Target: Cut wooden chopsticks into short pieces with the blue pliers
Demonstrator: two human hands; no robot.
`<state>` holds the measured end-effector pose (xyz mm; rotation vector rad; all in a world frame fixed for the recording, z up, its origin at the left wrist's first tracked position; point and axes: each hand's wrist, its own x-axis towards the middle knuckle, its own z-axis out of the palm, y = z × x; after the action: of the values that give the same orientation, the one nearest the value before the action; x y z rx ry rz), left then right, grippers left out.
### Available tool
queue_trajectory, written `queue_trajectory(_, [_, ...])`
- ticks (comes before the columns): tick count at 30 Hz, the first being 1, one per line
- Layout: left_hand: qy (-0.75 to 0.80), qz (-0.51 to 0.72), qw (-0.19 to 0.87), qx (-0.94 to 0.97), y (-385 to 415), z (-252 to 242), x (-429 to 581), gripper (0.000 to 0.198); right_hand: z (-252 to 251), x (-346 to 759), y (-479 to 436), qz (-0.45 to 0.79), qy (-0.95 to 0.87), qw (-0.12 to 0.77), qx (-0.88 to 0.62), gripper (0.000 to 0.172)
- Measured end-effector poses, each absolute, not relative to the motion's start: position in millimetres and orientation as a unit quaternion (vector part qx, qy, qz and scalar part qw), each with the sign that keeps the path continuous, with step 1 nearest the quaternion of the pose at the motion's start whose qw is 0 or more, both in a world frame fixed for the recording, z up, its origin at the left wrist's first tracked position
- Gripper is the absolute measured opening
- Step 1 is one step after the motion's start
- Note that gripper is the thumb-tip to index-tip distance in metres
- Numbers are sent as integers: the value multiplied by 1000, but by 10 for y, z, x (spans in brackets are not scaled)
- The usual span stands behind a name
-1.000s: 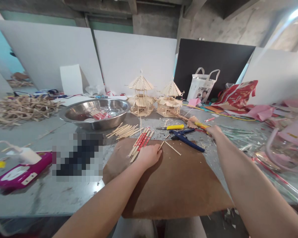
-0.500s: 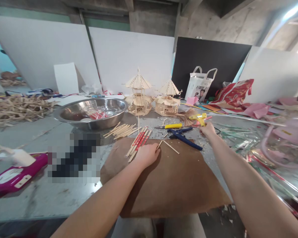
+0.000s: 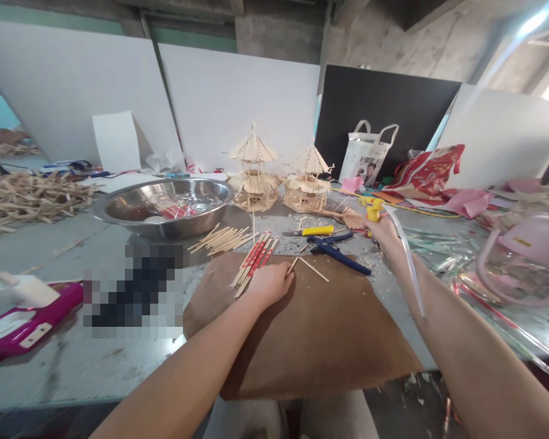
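Observation:
My right hand [image 3: 382,233] is closed around a yellow hot glue gun [image 3: 372,208], and a long whitish glue stick [image 3: 407,256] trails from its back over my forearm. On the brown board [image 3: 320,329], my left hand [image 3: 272,283] has its fingers pinched at one end of a short wooden stick [image 3: 293,264]. Just right of it lies another loose stick [image 3: 315,269]. Red-wrapped chopsticks [image 3: 256,259] rest beside and partly under my left hand. A pair of blue-handled pliers [image 3: 341,253] and a yellow utility knife [image 3: 318,231] lie beyond the board.
Two wooden stick pagodas [image 3: 253,174] stand at the back. Left of them is a steel basin [image 3: 160,228] holding plastic wrappers. A pile of sticks [image 3: 224,240] lies before it. A magenta power strip [image 3: 36,323] is at far left, a pink-handled clear container [image 3: 521,262] at right.
My right hand has lifted the glue gun slightly and turned it, bringing the glue stick across my forearm. My left hand stays with the stick. The view shifts slightly.

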<state>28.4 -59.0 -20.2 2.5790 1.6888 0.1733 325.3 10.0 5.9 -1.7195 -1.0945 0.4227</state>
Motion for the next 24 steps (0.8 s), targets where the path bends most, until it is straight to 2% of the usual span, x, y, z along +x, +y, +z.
queue_trajectory(4, [565, 70, 29, 822, -569, -209, 283, 29, 263, 3011, -97, 313, -453, 570, -610, 20])
queue_trajectory(8, [565, 93, 42, 819, -522, -230, 250, 23, 331, 2719, -393, 409, -485, 552, -541, 18])
queue_trajectory(12, [555, 101, 58, 823, -500, -223, 219, 21, 183, 2475, -613, 480, -504, 515, -500, 20])
queue_trajectory(16, [551, 100, 79, 825, -508, -174, 200, 21, 1, 2374, -671, 502, -550, 461, -482, 29])
queue_trajectory(24, [534, 92, 63, 838, -513, -147, 172, 18, -132, 2413, -599, 517, -528, 450, -501, 25])
